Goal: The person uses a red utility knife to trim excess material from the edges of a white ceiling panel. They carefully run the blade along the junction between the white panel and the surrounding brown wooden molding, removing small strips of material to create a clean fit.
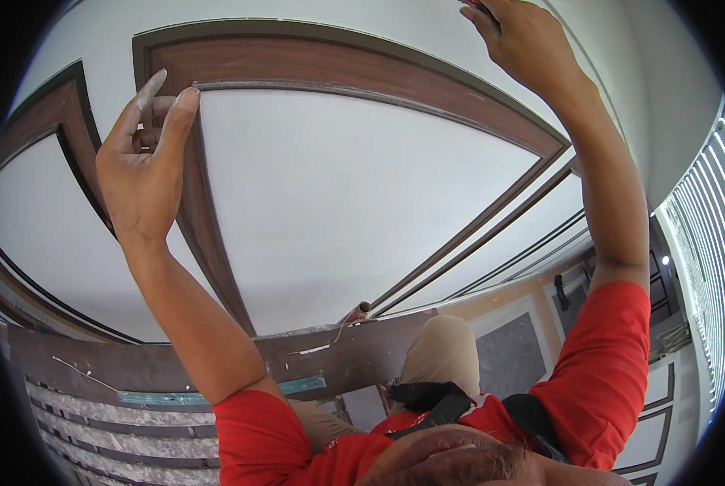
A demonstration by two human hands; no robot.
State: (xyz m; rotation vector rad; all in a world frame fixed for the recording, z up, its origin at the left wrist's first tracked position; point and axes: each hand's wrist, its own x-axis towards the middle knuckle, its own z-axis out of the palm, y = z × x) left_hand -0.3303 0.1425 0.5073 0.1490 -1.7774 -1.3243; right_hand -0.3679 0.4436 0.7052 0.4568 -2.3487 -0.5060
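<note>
My left hand [144, 154] is raised beside the upper left corner of a brown wood-look moulding [338, 69] that frames a white panel [362, 186]. Its fingers are bent but apart, whitish residue coats them, and I see nothing held in them. At the top edge, my right hand [520, 40] is closed around a small red and black object [476, 6], mostly hidden and too small to name, against the white surface above the moulding.
A dark plank platform [79, 364] with pale-crusted slats lies below, carrying a teal strip [216, 389]. A pipe-like piece [354, 310] rests beyond my knee. More framed panels [46, 219] line the wall, and bright striped blinds [698, 235] stand at the right.
</note>
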